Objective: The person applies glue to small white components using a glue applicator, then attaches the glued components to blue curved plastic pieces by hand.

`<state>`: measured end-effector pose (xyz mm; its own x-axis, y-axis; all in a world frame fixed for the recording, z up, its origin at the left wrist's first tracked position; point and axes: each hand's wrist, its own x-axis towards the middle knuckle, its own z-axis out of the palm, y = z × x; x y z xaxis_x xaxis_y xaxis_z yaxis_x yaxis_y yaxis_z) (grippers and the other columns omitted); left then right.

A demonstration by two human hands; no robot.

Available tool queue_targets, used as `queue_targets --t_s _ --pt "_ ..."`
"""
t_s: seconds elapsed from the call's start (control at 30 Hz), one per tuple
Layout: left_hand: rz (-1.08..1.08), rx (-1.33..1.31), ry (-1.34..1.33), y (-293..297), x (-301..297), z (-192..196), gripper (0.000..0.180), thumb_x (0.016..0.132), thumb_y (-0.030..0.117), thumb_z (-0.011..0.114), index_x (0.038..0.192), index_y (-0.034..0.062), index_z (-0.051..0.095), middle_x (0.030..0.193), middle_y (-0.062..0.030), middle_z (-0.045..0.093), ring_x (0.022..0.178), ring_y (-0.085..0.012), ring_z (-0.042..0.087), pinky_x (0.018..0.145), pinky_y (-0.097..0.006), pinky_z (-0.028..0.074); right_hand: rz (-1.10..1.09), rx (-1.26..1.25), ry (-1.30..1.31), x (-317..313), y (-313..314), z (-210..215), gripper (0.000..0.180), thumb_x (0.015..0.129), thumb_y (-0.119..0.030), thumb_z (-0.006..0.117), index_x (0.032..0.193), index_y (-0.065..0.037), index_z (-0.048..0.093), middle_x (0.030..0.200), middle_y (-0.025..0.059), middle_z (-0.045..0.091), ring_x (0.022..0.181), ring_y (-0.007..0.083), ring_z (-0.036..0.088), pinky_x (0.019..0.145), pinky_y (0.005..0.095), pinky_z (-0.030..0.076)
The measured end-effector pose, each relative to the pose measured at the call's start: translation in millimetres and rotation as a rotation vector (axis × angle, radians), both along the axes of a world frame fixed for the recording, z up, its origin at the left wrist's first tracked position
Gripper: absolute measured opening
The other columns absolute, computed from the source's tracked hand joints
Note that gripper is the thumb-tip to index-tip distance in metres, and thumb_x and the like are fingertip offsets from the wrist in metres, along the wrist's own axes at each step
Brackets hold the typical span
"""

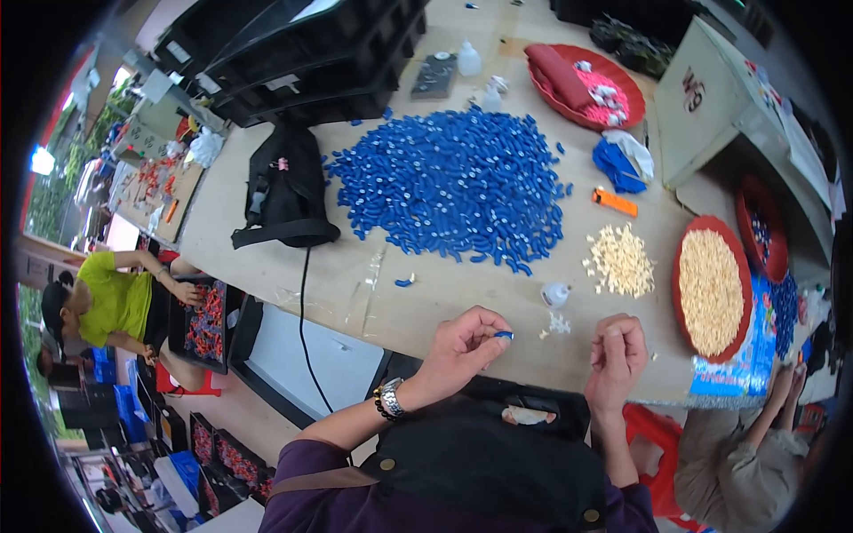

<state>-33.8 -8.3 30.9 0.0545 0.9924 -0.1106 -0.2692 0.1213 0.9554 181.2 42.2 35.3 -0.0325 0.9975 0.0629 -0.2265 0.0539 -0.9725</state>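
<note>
My left hand (455, 351) pinches a small blue curved piece (504, 335) between thumb and fingertips, just above the table's near edge. To its right, my right hand (616, 357) is closed with the fingers curled together; whatever it may hold is hidden. Between and beyond the hands are a small white squeeze bottle (555, 294) and some tiny white bits (558, 324). A loose heap of small cream pieces (621, 258) lies beyond my right hand. Farther off spreads a large pile of similar blue pieces (453, 186). One blue piece (405, 281) lies alone, left of the bottle.
A black cloth-covered object (289, 182) with a cord stands left of the pile, before stacked black crates (293, 75). At right are a red bowl (681, 293) of cream pieces, an orange block (615, 202) and a metal cabinet (702, 98). People sit at left and right.
</note>
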Motion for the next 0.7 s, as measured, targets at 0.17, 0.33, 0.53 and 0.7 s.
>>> queue_targets --t_s 0.17,0.33,0.53,0.7 --pt "0.015 0.13 0.465 24.1 -32.0 16.4 0.01 0.091 0.008 0.056 0.097 0.0009 0.059 0.073 0.0017 0.057 0.061 -0.0023 0.049 0.052 -0.02 0.039 -0.131 0.04 -0.023 -3.2 17.2 0.9 0.005 0.091 -0.004 0.052 0.096 -0.004 0.053 0.082 0.0041 0.058 0.053 0.0014 0.04 0.042 0.0143 0.025" --pt "0.285 0.483 0.987 97.5 -76.6 26.6 0.013 0.088 0.011 0.055 0.088 0.001 0.063 0.073 -0.0096 0.062 0.067 -0.0196 0.059 0.06 -0.03 0.046 -0.168 0.051 -0.026 -10.2 31.2 7.7 0.01 0.09 -0.002 0.053 0.1 -0.003 0.053 0.086 0.0045 0.061 0.054 0.0007 0.041 0.041 0.0135 0.025" --pt "0.564 0.383 1.293 213.3 -126.6 43.1 0.013 0.079 0.014 0.06 0.075 0.0039 0.066 0.072 -0.0186 0.064 0.072 -0.0364 0.062 0.065 -0.046 0.049 -0.15 0.046 -0.034 -8.1 43.5 10.5 0.013 0.088 0.001 0.053 0.1 -0.004 0.051 0.085 0.0053 0.06 0.054 0.0009 0.04 0.044 0.0143 0.027" --pt "0.64 0.197 1.435 273.6 -172.5 22.0 0.013 0.074 0.014 0.061 0.078 0.0047 0.07 0.073 -0.0194 0.065 0.075 -0.0355 0.066 0.066 -0.043 0.054 -0.167 0.024 -0.083 -8.5 47.8 9.1 0.009 0.086 0.003 0.055 0.091 -0.003 0.054 0.082 0.0028 0.057 0.054 0.001 0.038 0.044 0.0149 0.026"
